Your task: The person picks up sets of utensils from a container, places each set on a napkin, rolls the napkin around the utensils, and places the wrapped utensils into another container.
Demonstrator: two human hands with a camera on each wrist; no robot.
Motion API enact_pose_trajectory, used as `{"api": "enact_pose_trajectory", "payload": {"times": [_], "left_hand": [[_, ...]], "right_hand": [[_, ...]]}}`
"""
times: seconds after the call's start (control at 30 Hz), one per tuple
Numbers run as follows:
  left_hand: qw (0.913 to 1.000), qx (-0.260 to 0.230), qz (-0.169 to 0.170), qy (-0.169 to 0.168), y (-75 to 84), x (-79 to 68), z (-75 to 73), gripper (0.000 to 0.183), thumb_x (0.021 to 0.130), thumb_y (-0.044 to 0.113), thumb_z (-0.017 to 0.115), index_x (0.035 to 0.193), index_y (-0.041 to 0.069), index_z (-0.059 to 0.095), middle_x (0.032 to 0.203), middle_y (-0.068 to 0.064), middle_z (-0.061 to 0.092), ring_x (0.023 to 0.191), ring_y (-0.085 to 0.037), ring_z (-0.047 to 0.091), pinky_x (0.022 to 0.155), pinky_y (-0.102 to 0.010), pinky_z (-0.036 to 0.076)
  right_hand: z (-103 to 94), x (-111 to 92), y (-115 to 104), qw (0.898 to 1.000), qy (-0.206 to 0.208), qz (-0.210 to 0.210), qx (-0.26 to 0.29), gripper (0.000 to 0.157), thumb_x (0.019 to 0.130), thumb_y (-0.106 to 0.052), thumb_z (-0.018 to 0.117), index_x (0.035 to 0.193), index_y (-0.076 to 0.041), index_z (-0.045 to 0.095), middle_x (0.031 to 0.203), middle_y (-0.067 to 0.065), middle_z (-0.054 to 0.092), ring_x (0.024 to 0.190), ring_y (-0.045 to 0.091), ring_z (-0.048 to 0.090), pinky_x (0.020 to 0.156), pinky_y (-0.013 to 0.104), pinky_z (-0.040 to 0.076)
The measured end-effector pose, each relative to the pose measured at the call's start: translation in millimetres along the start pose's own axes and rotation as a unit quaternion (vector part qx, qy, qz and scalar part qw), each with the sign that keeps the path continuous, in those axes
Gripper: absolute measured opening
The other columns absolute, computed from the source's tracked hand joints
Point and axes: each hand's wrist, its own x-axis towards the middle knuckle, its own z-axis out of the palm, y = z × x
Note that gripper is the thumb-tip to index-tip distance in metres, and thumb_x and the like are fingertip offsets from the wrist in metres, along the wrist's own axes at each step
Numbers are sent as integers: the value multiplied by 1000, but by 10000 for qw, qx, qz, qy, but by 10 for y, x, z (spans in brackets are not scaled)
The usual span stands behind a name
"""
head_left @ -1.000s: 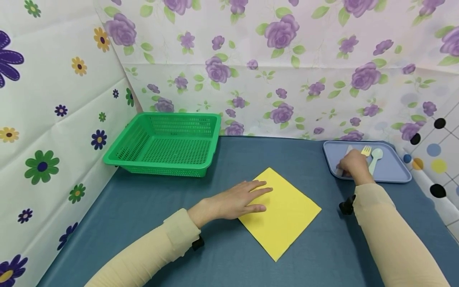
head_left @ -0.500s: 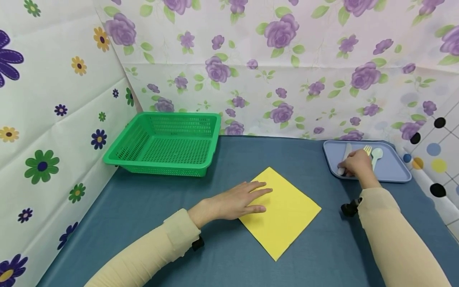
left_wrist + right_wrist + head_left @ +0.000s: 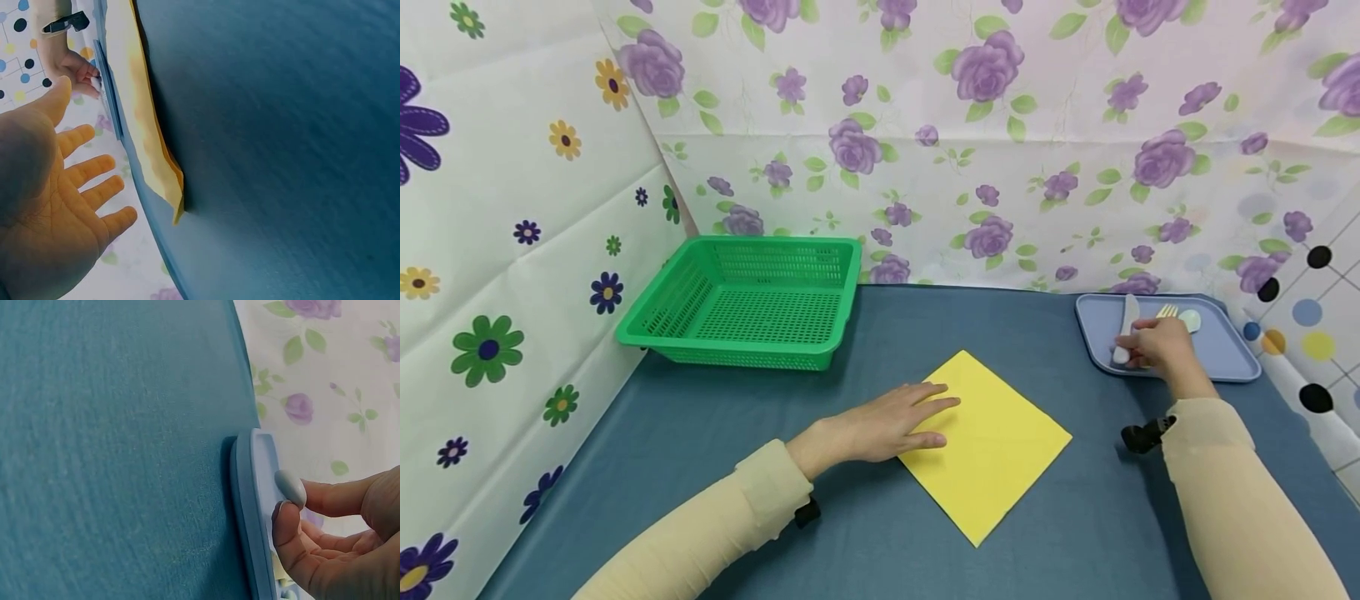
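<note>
My right hand point(image 3: 1165, 346) is over the blue tray point(image 3: 1225, 354) at the far right, thumb and forefinger pinching the pale handle of a plastic knife point(image 3: 1130, 317). The handle's rounded end shows between the fingertips in the right wrist view, the knife handle point(image 3: 291, 487) standing out toward the camera. A yellow fork point(image 3: 1167, 311) and a pale green spoon point(image 3: 1191, 320) lie beside it, partly hidden behind the hand. My left hand point(image 3: 883, 423), fingers spread, hovers over the left corner of a yellow square napkin point(image 3: 992, 442). Its palm point(image 3: 56, 219) holds nothing.
A green perforated basket point(image 3: 737, 350) stands at the back left of the blue-covered table point(image 3: 820, 550). Flowered sheets point(image 3: 925, 100) hang behind and along the left side; a dotted sheet point(image 3: 1311, 333) borders the right.
My right hand has shifted right and a little toward me, uncovering more of the knife and covering more of the spoon. The left hand has drawn back slightly to the left.
</note>
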Motion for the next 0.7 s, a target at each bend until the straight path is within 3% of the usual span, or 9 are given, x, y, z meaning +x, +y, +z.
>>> {"api": "enact_pose_trajectory", "payload": {"times": [0.2, 0.37, 0.7], "left_hand": [[10000, 66, 42, -31, -54, -48, 41, 64, 110, 50, 46, 165, 23, 32, 172, -6, 23, 160, -22, 17, 130, -43, 12], [9999, 87, 120, -50, -96, -80, 79, 64, 109, 48, 48, 165, 22, 32, 172, -6, 22, 160, -21, 16, 130, -42, 11], [9993, 256, 275, -65, -134, -123, 118, 62, 109, 43, 52, 165, 20, 34, 172, -7, 22, 159, -23, 17, 129, -39, 13]], "right_hand": [[-37, -13, 14, 9991, -84, 126, 408, 52, 101, -1, 65, 144, 16, 40, 103, 17, 56, 67, 13, 64, 67, 34, 63], [-51, -20, 15, 9989, -35, 157, 431, 49, 102, -2, 63, 142, 16, 41, 112, 19, 53, 67, 12, 65, 70, 34, 64], [-79, -22, 2, 9986, -74, 56, 530, 58, 103, -4, 63, 152, 13, 36, 83, -1, 59, 67, 11, 65, 67, 34, 63]]}}
